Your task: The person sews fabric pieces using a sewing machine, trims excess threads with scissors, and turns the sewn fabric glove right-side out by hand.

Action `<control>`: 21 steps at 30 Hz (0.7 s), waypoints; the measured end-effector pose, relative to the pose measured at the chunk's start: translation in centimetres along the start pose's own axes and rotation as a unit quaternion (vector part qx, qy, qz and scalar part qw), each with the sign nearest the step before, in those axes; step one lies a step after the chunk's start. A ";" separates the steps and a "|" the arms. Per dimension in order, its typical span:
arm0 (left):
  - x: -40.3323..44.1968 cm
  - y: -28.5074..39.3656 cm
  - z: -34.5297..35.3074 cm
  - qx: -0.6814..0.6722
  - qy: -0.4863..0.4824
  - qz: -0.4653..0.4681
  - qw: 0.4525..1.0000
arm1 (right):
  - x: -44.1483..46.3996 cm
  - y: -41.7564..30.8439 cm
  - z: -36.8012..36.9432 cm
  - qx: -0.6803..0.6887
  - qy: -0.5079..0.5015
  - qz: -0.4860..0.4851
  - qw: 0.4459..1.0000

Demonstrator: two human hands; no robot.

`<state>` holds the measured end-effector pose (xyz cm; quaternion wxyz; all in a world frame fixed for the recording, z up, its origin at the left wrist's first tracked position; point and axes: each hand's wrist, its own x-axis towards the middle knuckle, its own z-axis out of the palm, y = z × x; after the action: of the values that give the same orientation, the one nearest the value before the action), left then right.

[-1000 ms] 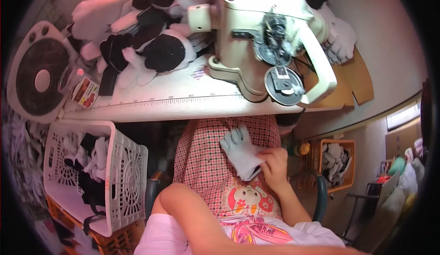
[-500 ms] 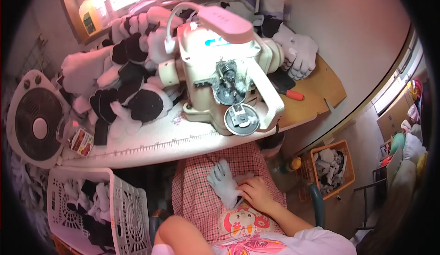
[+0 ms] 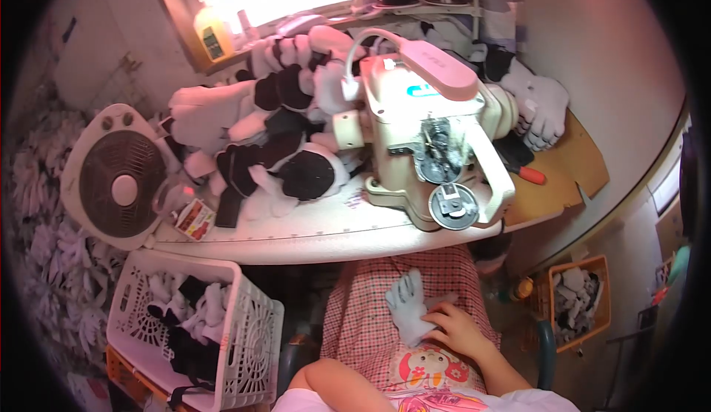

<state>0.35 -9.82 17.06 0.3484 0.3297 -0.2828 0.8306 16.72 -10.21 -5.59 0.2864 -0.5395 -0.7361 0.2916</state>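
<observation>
A white knit glove lies on the checked apron over my lap, its fingers pointing toward the machine. My right hand is at the glove's cuff side, with bent fingers gripping its edge. A pale bit of cloth shows just beyond those fingers; I cannot tell if it belongs to the same glove. Of my left arm only the bent part shows at the bottom, and the hand itself is out of sight. Above my lap stands a cream sewing machine with a lit lamp and round metal discs.
Black and white gloves are heaped on the white tabletop. A fan stands left. A white basket and an orange crate hold more pieces. A red-handled tool lies right of the machine.
The view has swung left, so everything sits further right and more piled gloves show at the left. My right hand stays at the glove, its fingers slightly more spread.
</observation>
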 end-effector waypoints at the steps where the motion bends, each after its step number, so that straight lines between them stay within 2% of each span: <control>1: -0.5 0.1 -0.2 0.042 0.008 0.018 0.999 | 0.0 0.0 -0.3 0.010 -0.019 0.001 1.000; 3: -1.8 0.3 0.0 0.109 0.035 0.053 0.992 | 0.0 -0.9 -1.7 0.014 -0.040 0.005 0.999; 5: -2.6 0.8 0.3 0.138 0.060 0.045 0.988 | 0.0 -0.7 -3.0 0.002 -0.059 0.027 0.998; 8: -2.8 1.7 -1.1 0.094 0.105 -0.109 0.984 | 1.4 -1.3 -5.9 0.004 0.042 -0.020 0.999; 10: -2.0 2.3 -3.6 -0.036 0.006 -0.216 0.976 | 2.6 -1.7 -7.9 -0.019 0.144 -0.025 0.989; 12: -2.1 1.8 -4.6 -0.103 -0.038 -0.269 0.957 | 4.2 -1.4 -10.5 -0.038 0.227 -0.026 0.973; 14: -2.7 0.5 -4.9 -0.039 -0.035 -0.221 0.974 | 6.1 -1.4 -13.4 -0.066 0.324 -0.013 0.944; 16: -2.8 -0.3 -3.9 -0.001 0.010 -0.239 0.971 | 9.0 -2.1 -16.8 -0.044 0.390 -0.024 0.919; 18: -2.6 -0.8 -3.9 0.040 0.052 -0.256 0.965 | 12.7 -1.1 -20.0 -0.100 0.446 -0.057 0.887; 20: -2.1 -1.3 -4.5 0.091 0.023 -0.292 0.952 | 16.5 0.1 -22.6 -0.087 0.439 -0.115 0.887; 21: -1.9 -1.7 -4.7 0.108 0.014 -0.305 0.946 | 18.1 1.1 -23.6 -0.086 0.438 -0.112 0.888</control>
<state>1.03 -6.26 13.09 0.5507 0.4246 -0.0724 0.7150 30.16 10.32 11.28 0.5629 -0.5493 -0.6133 -0.0731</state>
